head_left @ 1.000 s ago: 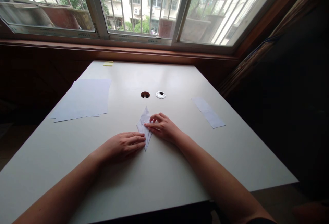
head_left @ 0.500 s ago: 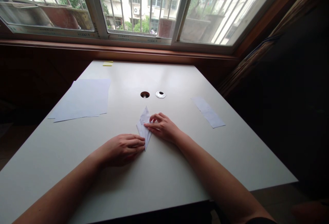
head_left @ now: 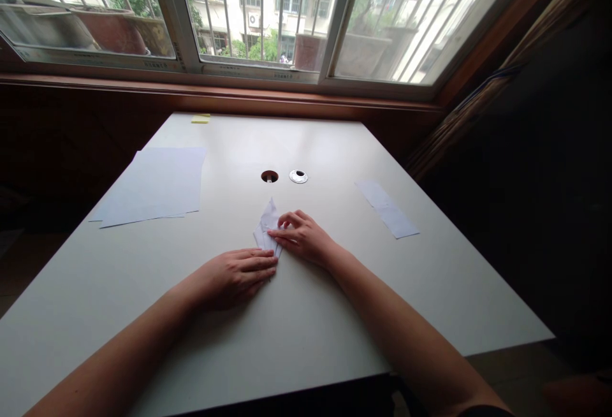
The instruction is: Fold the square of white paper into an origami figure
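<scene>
A small white sheet of folded paper (head_left: 268,218) lies on the white table, its pointed end facing away from me and several creases running towards its near end. My left hand (head_left: 239,275) lies flat across the near part, fingers stretched out and pressing on it, so the near tip is mostly covered. From the right, my right hand (head_left: 302,234) pinches at the paper's right side near the middle, with its other fingers curled above. Whether a flap is between those fingertips is hidden.
Stacked white sheets (head_left: 157,184) lie at the left of the table. A creased paper strip (head_left: 387,208) is at the right. Beyond the folded paper are a round cable hole (head_left: 269,176) and its metal cover (head_left: 299,176). Yellow sticky notes (head_left: 201,118) sit at the far edge, below the window.
My left hand has slid slightly right and further over the folded paper, covering its near tip. My right hand and the paper have stayed in place.
</scene>
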The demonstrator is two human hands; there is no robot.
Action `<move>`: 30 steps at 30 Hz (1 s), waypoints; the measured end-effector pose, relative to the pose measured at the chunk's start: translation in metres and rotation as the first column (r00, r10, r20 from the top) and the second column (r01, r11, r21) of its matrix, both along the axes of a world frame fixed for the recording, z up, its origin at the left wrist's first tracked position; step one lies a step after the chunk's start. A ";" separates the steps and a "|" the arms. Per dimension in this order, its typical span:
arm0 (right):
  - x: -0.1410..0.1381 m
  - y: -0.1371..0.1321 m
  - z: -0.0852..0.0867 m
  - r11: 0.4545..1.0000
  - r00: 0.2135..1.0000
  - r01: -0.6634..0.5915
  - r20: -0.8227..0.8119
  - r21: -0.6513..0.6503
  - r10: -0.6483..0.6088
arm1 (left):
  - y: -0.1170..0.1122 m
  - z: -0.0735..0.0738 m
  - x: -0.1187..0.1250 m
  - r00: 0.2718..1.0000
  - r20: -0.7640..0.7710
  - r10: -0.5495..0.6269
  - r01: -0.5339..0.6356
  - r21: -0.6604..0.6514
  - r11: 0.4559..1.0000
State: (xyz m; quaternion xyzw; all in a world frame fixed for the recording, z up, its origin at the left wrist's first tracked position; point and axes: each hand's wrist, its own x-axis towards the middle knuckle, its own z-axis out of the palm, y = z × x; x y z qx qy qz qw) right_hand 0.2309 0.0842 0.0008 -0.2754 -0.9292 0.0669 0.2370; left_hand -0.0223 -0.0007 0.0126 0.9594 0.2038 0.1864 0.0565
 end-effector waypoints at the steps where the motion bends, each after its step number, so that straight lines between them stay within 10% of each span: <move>1: 0.000 0.000 0.000 1.000 1.000 0.001 -0.001 -0.001 -0.001 | 0.001 -0.001 0.000 1.000 0.005 0.003 -0.003 -0.008 1.000; 30: -0.033 0.000 0.011 0.980 0.966 0.153 0.190 0.125 -0.175 | 0.001 0.001 0.000 1.000 -0.012 -0.008 0.007 -0.074 0.997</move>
